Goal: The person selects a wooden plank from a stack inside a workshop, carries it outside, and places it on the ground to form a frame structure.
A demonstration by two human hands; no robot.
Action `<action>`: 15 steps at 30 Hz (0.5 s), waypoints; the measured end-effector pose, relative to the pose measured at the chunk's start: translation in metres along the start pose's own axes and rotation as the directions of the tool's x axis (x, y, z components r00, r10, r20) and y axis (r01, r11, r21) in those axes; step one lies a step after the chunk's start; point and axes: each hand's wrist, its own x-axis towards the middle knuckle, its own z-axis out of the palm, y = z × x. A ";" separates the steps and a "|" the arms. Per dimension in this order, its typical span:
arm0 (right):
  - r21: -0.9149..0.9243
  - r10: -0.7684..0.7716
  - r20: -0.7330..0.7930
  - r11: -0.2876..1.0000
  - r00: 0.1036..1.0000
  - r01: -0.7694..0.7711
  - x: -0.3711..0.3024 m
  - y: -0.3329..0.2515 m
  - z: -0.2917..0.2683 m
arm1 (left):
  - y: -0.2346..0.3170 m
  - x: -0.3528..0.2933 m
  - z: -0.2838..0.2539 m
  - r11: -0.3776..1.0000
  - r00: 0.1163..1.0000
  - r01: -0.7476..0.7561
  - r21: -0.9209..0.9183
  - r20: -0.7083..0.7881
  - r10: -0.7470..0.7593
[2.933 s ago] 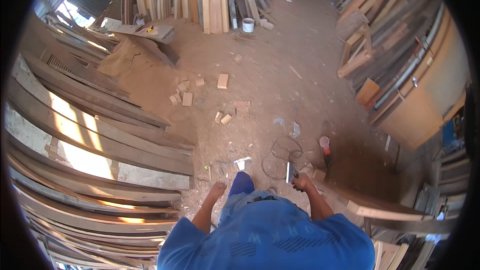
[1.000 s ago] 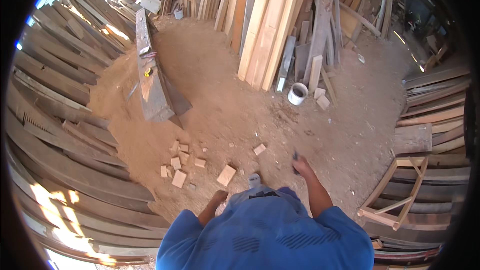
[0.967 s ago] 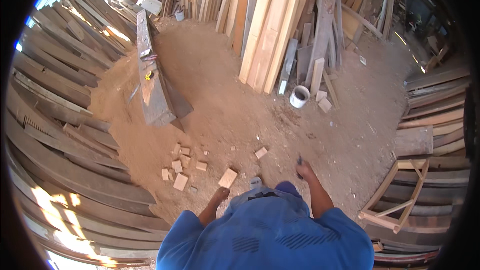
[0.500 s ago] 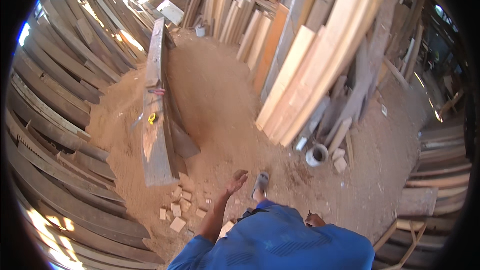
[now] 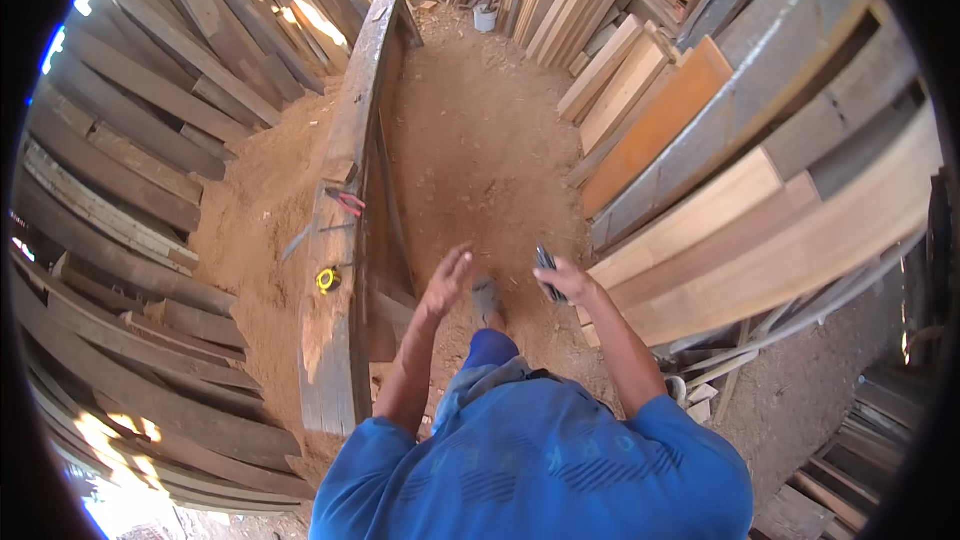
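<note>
My left hand (image 5: 447,282) hangs in the air just right of the wooden bench, its fingers loosely stretched and nothing in them. My right hand (image 5: 568,283) is closed around a slim, dark elongated object (image 5: 545,265); its exact kind is too small to make out. On the long, worn timber bench (image 5: 352,155) lie a yellow tape measure (image 5: 327,281) and red-handled pliers (image 5: 346,202). A thin dark metal piece rests between them. One of my feet (image 5: 485,298) shows on the ground between my hands.
Stacked planks (image 5: 700,240) lean on the right, close to my right arm. Dark boards (image 5: 130,210) line the left side. Sawdust (image 5: 480,130) covers the floor ahead. A white bucket (image 5: 485,18) stands far off, near upright boards.
I have moved forward along the bench, and the view has turned right. Both hands have risen in front of me; the right one, mostly hidden before, now shows the dark object.
</note>
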 end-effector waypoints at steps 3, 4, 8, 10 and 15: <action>0.082 -0.098 -0.017 0.992 0.995 0.099 0.081 -0.069 -0.016 | 0.044 0.108 -0.025 0.987 0.986 -0.163 -0.004 0.024 0.163; -0.004 -0.080 0.003 0.997 0.997 0.080 0.110 -0.097 -0.025 | 0.049 0.147 -0.034 0.971 0.972 -0.236 0.045 0.005 0.236; -0.240 0.074 -0.060 0.967 0.995 -0.087 0.172 -0.130 -0.075 | 0.098 0.271 -0.013 0.933 0.958 -0.264 0.246 0.178 0.224; -0.289 0.126 -0.081 0.946 0.989 -0.145 0.198 -0.134 -0.096 | 0.091 0.319 -0.004 0.885 0.942 -0.187 0.427 0.333 0.038; -0.381 0.158 -0.151 0.902 0.976 -0.205 0.249 -0.121 -0.168 | 0.067 0.411 0.039 0.877 0.793 -0.201 0.436 0.599 -0.116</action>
